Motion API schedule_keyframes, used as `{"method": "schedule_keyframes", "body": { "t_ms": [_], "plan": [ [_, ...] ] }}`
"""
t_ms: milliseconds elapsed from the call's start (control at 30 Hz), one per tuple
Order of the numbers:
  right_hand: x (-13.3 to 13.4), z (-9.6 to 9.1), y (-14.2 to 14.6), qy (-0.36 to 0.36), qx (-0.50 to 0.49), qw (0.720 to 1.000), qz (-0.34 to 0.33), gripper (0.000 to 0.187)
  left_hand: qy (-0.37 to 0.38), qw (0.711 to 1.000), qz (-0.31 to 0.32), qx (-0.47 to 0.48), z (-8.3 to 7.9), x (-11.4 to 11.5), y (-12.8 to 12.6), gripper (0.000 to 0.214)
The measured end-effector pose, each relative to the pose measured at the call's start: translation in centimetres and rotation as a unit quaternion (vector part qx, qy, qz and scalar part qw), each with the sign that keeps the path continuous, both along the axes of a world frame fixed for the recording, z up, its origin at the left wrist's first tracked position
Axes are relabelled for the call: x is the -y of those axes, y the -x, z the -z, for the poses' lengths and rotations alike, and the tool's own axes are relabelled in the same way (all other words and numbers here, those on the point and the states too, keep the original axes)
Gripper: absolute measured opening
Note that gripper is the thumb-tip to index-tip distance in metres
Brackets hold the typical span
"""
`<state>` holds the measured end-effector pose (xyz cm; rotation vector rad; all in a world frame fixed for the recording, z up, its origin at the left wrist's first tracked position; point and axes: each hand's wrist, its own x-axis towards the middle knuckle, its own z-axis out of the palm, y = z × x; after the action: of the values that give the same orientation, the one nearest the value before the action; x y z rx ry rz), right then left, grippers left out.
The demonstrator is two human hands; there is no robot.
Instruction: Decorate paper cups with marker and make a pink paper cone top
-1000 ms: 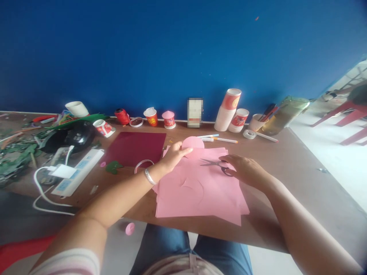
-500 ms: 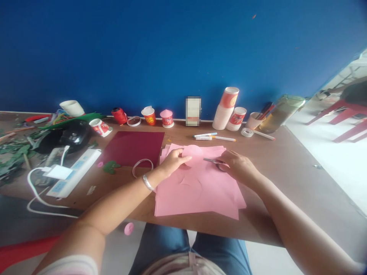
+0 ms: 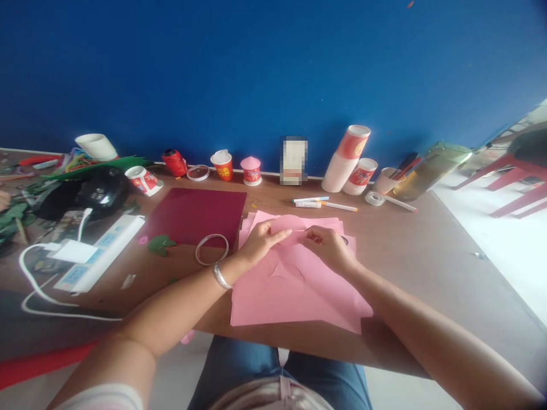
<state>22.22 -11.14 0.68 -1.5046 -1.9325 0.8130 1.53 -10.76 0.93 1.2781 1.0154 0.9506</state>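
Observation:
My left hand (image 3: 261,239) and my right hand (image 3: 328,248) meet over a stack of pink paper sheets (image 3: 299,293) on the brown table (image 3: 410,256). Both pinch a pink paper circle (image 3: 291,223) between thumb and fingers, the left hand at its left edge and the right hand at its right edge. A cut curve shows in the top sheet just below the hands. A dark bit of the scissors (image 3: 345,241) peeks out behind my right hand; the rest is hidden. A silver bangle sits on my left wrist.
A dark red sheet (image 3: 196,216) and a clear tape ring (image 3: 212,249) lie to the left, and a white power strip (image 3: 102,253) with cables further left. Paper cups (image 3: 347,159), markers (image 3: 325,203), a tape roll (image 3: 375,198) and a bottle (image 3: 431,171) line the blue wall.
My right hand left the scissors and moved left onto the pink circle. My left hand brought the circle down closer to the paper stack.

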Motion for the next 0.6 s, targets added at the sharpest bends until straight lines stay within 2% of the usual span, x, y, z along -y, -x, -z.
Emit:
{"method": "schedule_keyframes", "body": {
  "t_ms": [67,167,333,433,533,600],
  "plan": [
    [0.2,-0.3,0.4,-0.048,0.032,0.998,-0.016,0.018,-0.026,0.999,-0.016,-0.018,0.0,-0.2,0.2,0.031],
    [0.6,-0.2,0.7,-0.112,0.054,0.992,-0.033,0.017,-0.059,0.995,-0.056,-0.051,0.4,-0.6,0.2,0.037],
    [1.1,0.2,0.6,-0.192,-0.036,0.980,-0.035,0.017,-0.064,0.992,-0.073,-0.081,1.1,-1.1,0.0,0.037],
    [0.8,0.4,0.6,-0.167,-0.114,0.979,-0.032,0.018,-0.051,0.994,-0.054,-0.075,1.1,-1.0,-0.1,0.038],
    [0.4,0.8,0.5,-0.097,-0.178,0.979,-0.025,0.022,-0.044,0.997,-0.033,-0.048,0.9,-0.6,-0.3,0.035],
    [0.2,1.1,0.4,-0.059,-0.206,0.976,-0.032,0.026,-0.050,0.997,-0.046,-0.027,0.8,-0.4,-0.4,0.032]
  ]
}}
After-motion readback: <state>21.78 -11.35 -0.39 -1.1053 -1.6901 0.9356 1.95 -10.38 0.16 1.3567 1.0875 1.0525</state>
